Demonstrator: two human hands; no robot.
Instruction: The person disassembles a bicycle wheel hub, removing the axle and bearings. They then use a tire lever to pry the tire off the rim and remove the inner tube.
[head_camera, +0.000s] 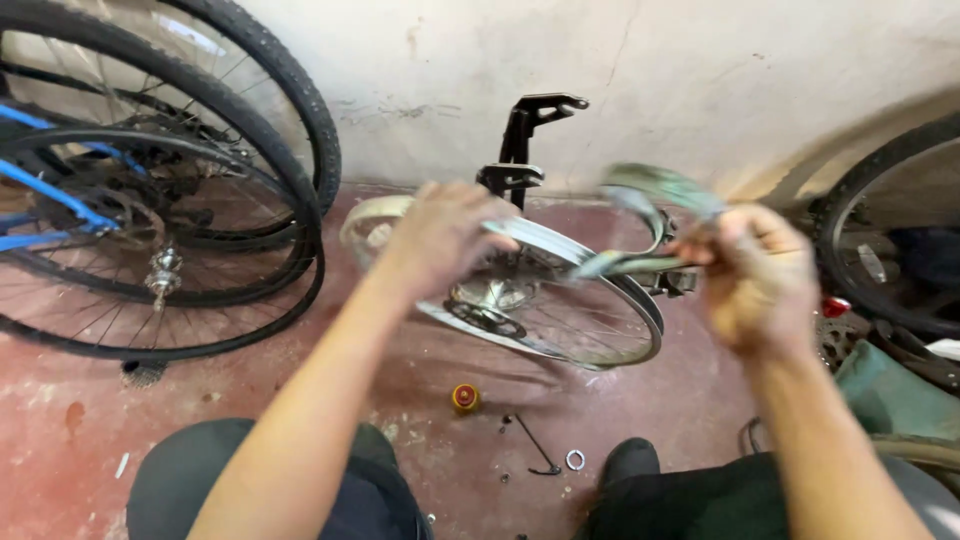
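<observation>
The left hand (440, 235) curls its fingers over the bare wheel rim (560, 300), which sits just under them. The right hand (755, 275) pinches a blurred greenish rim strip (655, 190), looping up from its fingertips toward the rim.

Red concrete floor (60, 420), worn and stained, grit scattered. Whitewashed wall (760, 70) at 12 o'clock, cracked and scuffed near the base. Tyred wheels (250, 200) stacked against it at 10 o'clock, another tyre (850, 210) at 3. Flat, even light.
</observation>
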